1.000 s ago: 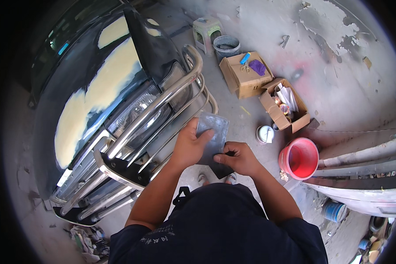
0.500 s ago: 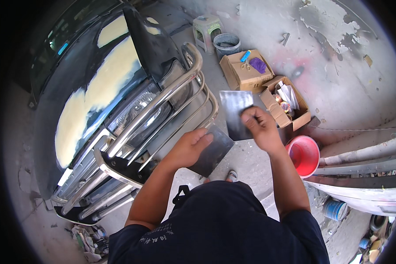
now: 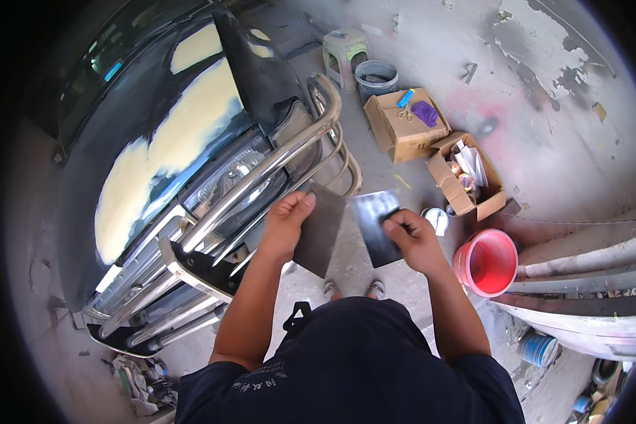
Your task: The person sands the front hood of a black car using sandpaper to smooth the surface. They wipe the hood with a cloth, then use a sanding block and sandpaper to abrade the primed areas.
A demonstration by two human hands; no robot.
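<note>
My left hand (image 3: 290, 219) pinches a matte dark grey sheet of sandpaper (image 3: 323, 230) by its upper left edge, thumb on top. In my right hand (image 3: 411, 237) is a second dark sheet of sandpaper (image 3: 372, 233), shinier, gripped at its right edge between thumb and fingers. The two sheets hang side by side in front of my body, a narrow gap between them. Just left of my left hand runs the chrome bull bar (image 3: 261, 173) of a dark car. Cream filler patches (image 3: 173, 131) cover parts of the car's hood and fender.
Two cardboard boxes (image 3: 410, 124) stand ahead on the right; scissors and a purple cloth lie on one. Behind them are a grey bucket (image 3: 376, 78) and a plastic stool (image 3: 343, 60). A red bucket (image 3: 487, 263) and a white-topped can (image 3: 437, 221) sit at my right.
The left sheet has risen and turned more upright. My right hand has come lower with its sheet, so both sheets are now nearly level. The view has shifted slightly.
</note>
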